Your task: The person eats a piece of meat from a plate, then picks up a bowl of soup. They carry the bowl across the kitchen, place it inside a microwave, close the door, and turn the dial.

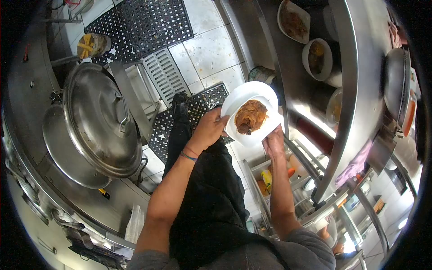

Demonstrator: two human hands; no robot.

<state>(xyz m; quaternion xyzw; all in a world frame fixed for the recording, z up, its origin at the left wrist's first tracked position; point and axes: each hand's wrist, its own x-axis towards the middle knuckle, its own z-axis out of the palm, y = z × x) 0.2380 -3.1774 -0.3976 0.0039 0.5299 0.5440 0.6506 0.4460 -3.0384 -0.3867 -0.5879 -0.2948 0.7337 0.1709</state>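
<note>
In the head view, a white plate (238, 93) is held in front of my legs. On it sits a smaller white dish (269, 124) filled with brown, saucy food (251, 117), perhaps meat. My left hand (209, 128) is closed on the plate's left side, with the thumb over the rim. My right hand (274, 141) grips the lower right edge, its fingers partly hidden beneath. Above and to the right, a dish of similar brown food (293, 21) and a white bowl (317, 59) with dark and yellow food stand on a steel shelf.
A large lidded pot (96, 119) stands on the steel counter (130, 198) at left. Perforated black mats (148, 22) and a drain grate (164, 74) cover parts of the tiled floor. A steel shelf edge (346, 103) runs along the right, above a container with packets (266, 180).
</note>
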